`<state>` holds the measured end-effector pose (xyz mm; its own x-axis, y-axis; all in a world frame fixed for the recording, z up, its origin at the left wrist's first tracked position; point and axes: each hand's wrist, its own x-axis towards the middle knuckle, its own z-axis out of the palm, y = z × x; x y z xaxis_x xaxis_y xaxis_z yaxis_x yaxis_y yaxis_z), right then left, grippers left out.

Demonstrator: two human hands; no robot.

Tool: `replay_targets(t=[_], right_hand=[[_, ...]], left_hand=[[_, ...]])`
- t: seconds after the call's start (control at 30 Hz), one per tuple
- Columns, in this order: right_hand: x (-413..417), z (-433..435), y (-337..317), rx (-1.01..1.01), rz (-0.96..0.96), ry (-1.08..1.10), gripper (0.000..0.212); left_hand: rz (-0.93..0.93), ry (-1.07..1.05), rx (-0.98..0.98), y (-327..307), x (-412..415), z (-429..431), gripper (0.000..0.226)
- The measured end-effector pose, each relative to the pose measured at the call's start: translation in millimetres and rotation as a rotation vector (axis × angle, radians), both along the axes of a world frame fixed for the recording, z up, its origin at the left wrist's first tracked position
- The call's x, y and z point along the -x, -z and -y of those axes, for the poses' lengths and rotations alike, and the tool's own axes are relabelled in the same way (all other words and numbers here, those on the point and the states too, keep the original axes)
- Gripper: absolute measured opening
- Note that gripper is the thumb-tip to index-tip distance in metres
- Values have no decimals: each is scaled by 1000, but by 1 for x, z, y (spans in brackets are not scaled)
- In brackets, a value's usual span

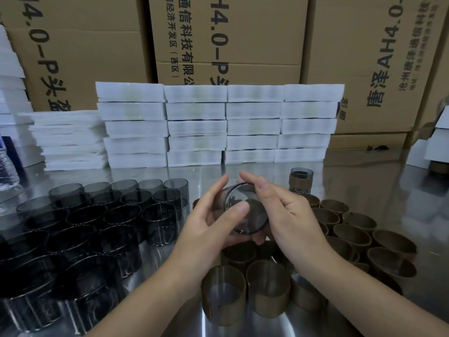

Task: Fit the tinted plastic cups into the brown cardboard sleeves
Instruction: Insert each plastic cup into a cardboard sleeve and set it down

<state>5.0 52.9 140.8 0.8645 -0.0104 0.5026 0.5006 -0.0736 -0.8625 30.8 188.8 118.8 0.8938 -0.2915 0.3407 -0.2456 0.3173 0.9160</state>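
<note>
I hold one smoky tinted cup point(245, 212) on its side above the steel table, its round end facing me. My left hand point(213, 220) grips it from the left, thumb across the rim. My right hand point(284, 210) holds it from the right, fingers curled over the top and underneath. Whether a sleeve is on this cup is hidden by my hands. Several bare tinted cups point(97, 215) stand in rows at the left. Several empty brown cardboard sleeves point(267, 288) stand at the right and front. One cup fitted in a sleeve point(300, 180) stands behind them.
Stacks of white foam pads point(218, 125) line the back of the steel table point(364, 181), with large cardboard cartons point(230, 40) behind. A water bottle point(7, 166) is at the far left and white boxes point(432, 147) at the far right.
</note>
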Motion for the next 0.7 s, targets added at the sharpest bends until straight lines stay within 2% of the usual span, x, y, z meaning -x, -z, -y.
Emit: replay_targets(t=[0.1, 0.2, 0.23, 0.3, 0.37, 0.5, 0.6, 0.7], right_hand=[[-2, -1, 3, 27, -71, -9, 45], [-6, -2, 9, 208, -135, 110, 86], [-6, -3, 10, 312, -115, 145, 90], [-2, -5, 11, 527, -59, 158, 70], [1, -5, 11, 690, -41, 152, 58], [3, 0, 7, 872, -3, 44, 56], [7, 4, 3, 1009, 52, -93, 52], [12, 3, 3, 1137, 99, -216, 38]], left_hand=[[-30, -54, 44, -1, -3, -1, 69], [-77, -120, 119, -4, -7, -4, 72], [-88, -151, 146, -4, -7, -5, 77], [-112, -215, 194, -6, -8, -7, 81], [-133, -263, 207, -6, -8, -8, 75], [-133, -347, 179, -4, -10, -8, 50], [-129, -370, 169, -4, -12, -7, 47], [-132, -367, 171, -5, -13, -7, 43]])
